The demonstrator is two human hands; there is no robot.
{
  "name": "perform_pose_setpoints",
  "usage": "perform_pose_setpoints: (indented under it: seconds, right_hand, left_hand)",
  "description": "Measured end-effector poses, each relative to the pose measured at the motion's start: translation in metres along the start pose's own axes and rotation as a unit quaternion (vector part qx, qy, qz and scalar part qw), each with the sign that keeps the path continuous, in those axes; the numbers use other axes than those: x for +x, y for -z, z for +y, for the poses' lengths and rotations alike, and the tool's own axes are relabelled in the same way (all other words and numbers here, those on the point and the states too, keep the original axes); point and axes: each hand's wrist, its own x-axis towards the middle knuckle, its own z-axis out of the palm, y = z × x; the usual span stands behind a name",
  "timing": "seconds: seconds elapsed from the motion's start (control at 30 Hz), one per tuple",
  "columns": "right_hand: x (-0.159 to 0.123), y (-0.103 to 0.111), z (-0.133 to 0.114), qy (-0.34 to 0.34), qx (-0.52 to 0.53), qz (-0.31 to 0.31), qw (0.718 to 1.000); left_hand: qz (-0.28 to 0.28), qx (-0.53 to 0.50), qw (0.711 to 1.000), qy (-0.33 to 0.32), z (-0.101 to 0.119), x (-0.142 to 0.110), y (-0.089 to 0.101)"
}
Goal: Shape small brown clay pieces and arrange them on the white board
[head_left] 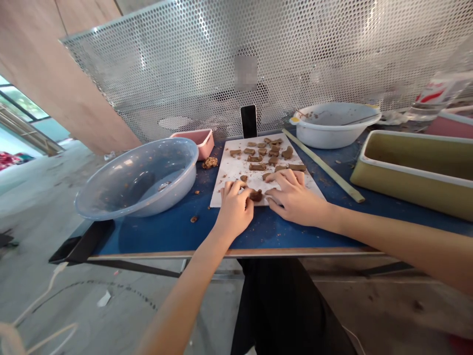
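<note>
A small brown clay piece [256, 195] lies at the near edge of a white board [225, 172]. My left hand [235, 207] is curled at its left end, the index finger and thumb against it; part of the piece is hidden. To the right, my right hand [291, 197] has its fingers bent and apart, fingertips low over the board, with a small gap to that piece. Several shaped clay pieces [257, 166] lie farther up the board, some bone-like, with crumbs around them.
A translucent blue basin [170, 197] stands left, near a pink container [205, 143] and a clay lump [210, 162]. A phone [249, 122] leans behind the board. Rightward are a pale stick [325, 167], a white basin [328, 135], a green trough [414, 180] and a plastic bottle [439, 93].
</note>
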Motion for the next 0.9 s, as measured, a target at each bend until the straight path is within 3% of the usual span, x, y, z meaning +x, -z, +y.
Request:
perform_pose_setpoints:
  seconds: [0.27,0.67,0.9]
  right_hand:
    - [0.0005,0.0023,-0.0014,0.001,0.008,-0.007,1.000]
    - [-0.0007,-0.0007,0.0012,0.025,0.018,-0.023,0.999]
    - [-0.0004,-0.0010,0.0007,0.026,0.013,-0.023,0.999]
  left_hand:
    - [-0.052,0.036,0.998,0.001,0.0016,-0.0006,-0.0025]
    - [0.000,0.028,0.999,0.022,0.0008,-0.0017,-0.0005]
    - [-0.005,0.022,1.000,0.012,-0.0008,-0.0008,-0.0008]
